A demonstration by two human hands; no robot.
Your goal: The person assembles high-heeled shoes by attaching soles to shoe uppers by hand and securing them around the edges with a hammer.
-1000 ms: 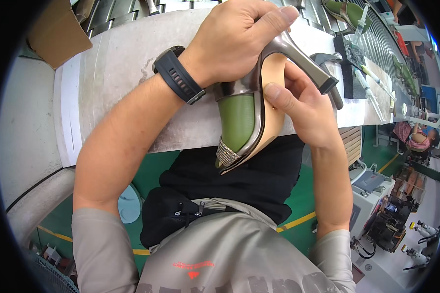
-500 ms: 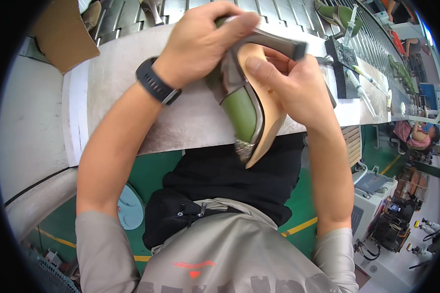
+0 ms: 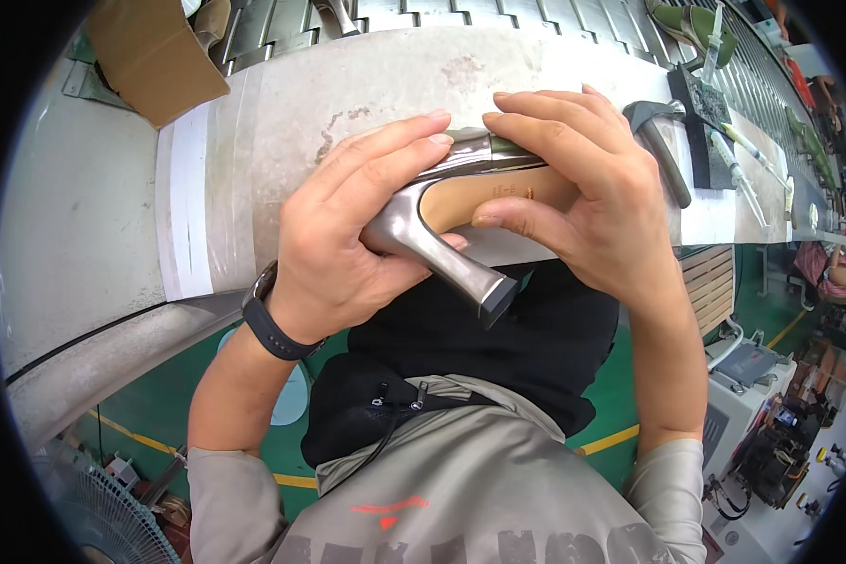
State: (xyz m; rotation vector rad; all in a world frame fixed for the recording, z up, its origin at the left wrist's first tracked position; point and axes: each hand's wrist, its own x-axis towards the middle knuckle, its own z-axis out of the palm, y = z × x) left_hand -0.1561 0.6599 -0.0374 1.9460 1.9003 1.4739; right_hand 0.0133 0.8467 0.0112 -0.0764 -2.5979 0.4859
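Between both hands, above the near edge of the worktable, I hold a high-heeled shoe (image 3: 456, 267) on its side. Its tan sole faces me and its metallic grey heel points down and to the right. My left hand (image 3: 334, 226) wraps round the heel end, thumb below and fingers over the top. Around the front part closes my right hand (image 3: 592, 179), its thumb pressed on the sole and its fingers over the upper. A little green shows under the right fingers; the toe is hidden by that hand.
Right of my hand lies a hammer (image 3: 663, 141) beside a black block (image 3: 705, 132) with several syringes. A cardboard box (image 3: 150, 66) stands at the far left. Along the back runs a slatted metal conveyor (image 3: 423, 14), with another green shoe (image 3: 691, 28) at right.
The shoe has turned from toe-down to lying sideways, its heel now toward me. My left hand has come down to the heel end; my right has shifted to the front part.
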